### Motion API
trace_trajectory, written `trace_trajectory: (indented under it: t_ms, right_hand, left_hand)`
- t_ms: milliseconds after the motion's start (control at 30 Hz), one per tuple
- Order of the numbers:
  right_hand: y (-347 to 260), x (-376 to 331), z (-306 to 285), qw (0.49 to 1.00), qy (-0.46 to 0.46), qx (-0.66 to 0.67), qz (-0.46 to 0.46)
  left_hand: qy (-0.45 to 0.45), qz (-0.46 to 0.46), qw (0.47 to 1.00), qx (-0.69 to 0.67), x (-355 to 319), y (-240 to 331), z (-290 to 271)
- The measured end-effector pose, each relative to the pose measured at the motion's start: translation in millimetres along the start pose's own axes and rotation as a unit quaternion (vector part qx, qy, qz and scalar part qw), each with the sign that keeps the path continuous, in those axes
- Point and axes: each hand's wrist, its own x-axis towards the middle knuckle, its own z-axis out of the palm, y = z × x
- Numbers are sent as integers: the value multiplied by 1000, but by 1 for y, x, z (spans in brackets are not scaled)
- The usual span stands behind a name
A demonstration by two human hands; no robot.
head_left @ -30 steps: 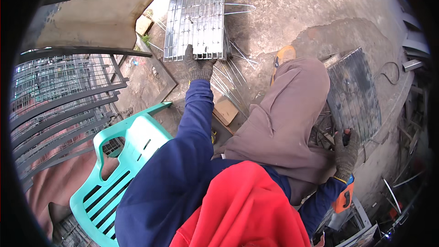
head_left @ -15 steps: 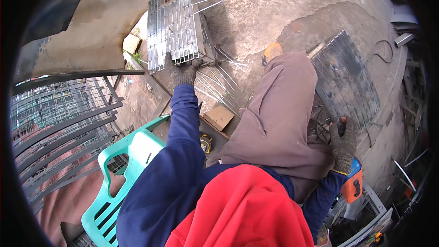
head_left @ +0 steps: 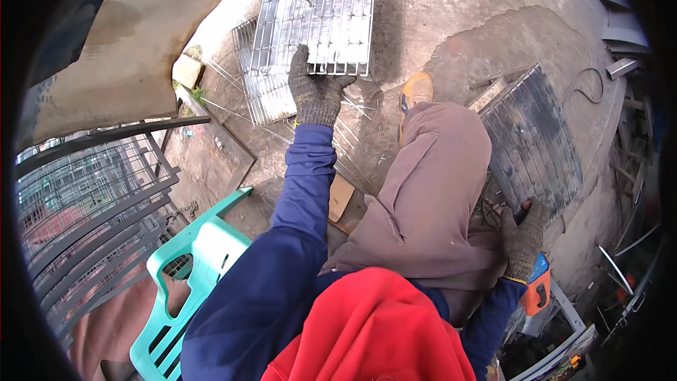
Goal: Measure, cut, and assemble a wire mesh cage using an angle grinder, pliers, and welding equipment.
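Note:
My left hand (head_left: 316, 96), in a dark grey knitted glove, grips the near edge of a shiny metal bar grid (head_left: 317, 17). The thumb lies over the bars and the other fingers are mostly hidden beneath. Under its left side a second metal grid (head_left: 271, 99) shows on the ground. My right hand (head_left: 523, 234), gloved too with bare fingertips, is beside my right thigh. Its thumb and fingers are apart, and I see nothing held between them. Dark cables (head_left: 490, 210) lie close to its thumb.
A dark slatted metal panel (head_left: 534, 141) lies at right on a wooden piece. Thin rods (head_left: 345, 142) and a brown block (head_left: 340, 197) are on the ground. A green plastic chair (head_left: 211, 247) and barred frames (head_left: 106, 219) stand left; an orange-blue box (head_left: 537, 286) is near my right wrist.
My left hand has moved the grid up and to the right in view, uncovering the second grid. The view has shifted slightly; my right hand remains beside my thigh.

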Motion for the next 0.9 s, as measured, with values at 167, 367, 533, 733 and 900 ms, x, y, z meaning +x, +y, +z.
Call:
trace_trajectory:
  t_ms: [167, 367, 533, 733, 900]
  right_hand:
    - [-8, 1, 11, 996, -18, -31, 76]
    - [5, -2, 19, 989, 7, -146, -12]
    - [5, 1, 18, 986, -5, -165, 8]
    - [11, -2, 13, 980, 2, -197, -4]
    - [-9, -3, 7, 985, -17, -170, 38]
  left_hand:
    - [28, -52, 998, -10, 47, -64, 32]
    - [100, -94, 987, 79, 107, -98, 1]
    - [34, -74, 996, -25, 128, -108, -22]
    - [158, -186, 966, 89, 100, -129, -47]
    - [33, -206, 947, 246, 67, -105, -81]
